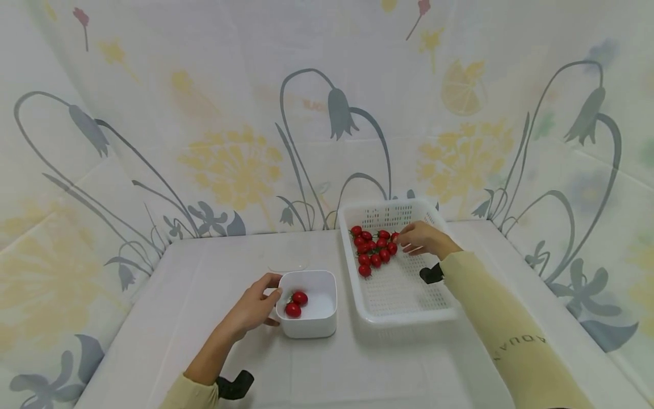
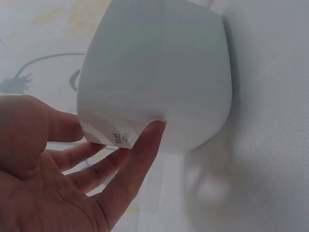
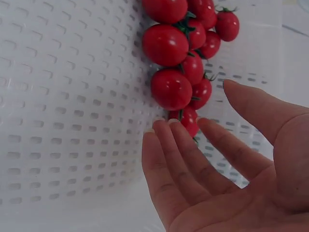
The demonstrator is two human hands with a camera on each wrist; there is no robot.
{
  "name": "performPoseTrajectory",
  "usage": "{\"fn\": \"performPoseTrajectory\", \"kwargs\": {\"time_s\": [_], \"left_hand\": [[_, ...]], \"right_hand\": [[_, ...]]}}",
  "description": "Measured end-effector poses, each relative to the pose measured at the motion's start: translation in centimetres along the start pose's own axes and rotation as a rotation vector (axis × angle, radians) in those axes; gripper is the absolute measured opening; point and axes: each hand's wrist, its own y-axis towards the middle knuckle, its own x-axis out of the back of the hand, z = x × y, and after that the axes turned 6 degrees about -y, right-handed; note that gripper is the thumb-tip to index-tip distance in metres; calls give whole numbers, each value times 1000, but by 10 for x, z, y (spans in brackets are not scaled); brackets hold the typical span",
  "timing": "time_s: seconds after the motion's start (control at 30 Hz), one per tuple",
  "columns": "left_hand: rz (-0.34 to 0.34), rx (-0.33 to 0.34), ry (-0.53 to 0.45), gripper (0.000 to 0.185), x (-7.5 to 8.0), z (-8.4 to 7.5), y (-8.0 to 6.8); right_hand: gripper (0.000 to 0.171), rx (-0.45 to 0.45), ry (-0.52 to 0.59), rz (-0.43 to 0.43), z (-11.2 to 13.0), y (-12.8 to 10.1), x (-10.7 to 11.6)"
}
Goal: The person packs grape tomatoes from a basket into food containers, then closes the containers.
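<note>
My left hand (image 1: pixel 258 304) holds the side of a small white square container (image 1: pixel 309 328), thumb at the rim and other fingers against the outer wall. In the left wrist view a fingertip (image 2: pixel 153 129) presses on the smooth white wall. Two red cherry tomatoes (image 1: pixel 300 298) lie inside the container. My right hand (image 1: pixel 426 238) reaches into a white perforated basket (image 1: pixel 363 309). Its fingers are loosely bent and spread, with fingertips right by the end of a cluster of cherry tomatoes (image 1: pixel 376 260). The nearest tomato (image 3: pixel 187 121) partly hides behind those fingertips, and the palm holds nothing.
Basket and container stand side by side on a white-covered table (image 1: pixel 204 267). A patterned cloth (image 1: pixel 317 170) with flowers hangs behind and along both sides. The basket's raised rim runs between the tomatoes and the small container. Black straps (image 1: pixel 431 274) are on both wrists.
</note>
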Motion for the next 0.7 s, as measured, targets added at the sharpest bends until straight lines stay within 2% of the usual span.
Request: {"fn": "performPoseTrajectory", "kwargs": {"time_s": [0.33, 0.7], "left_hand": [[-9, 10, -8, 35, 1, 2, 2], [-4, 14, -20, 36, 1, 3, 1]], "right_hand": [[41, -10, -58, 30, -1, 13, -4], [25, -22, -119, -6, 1, 27, -13]]}}
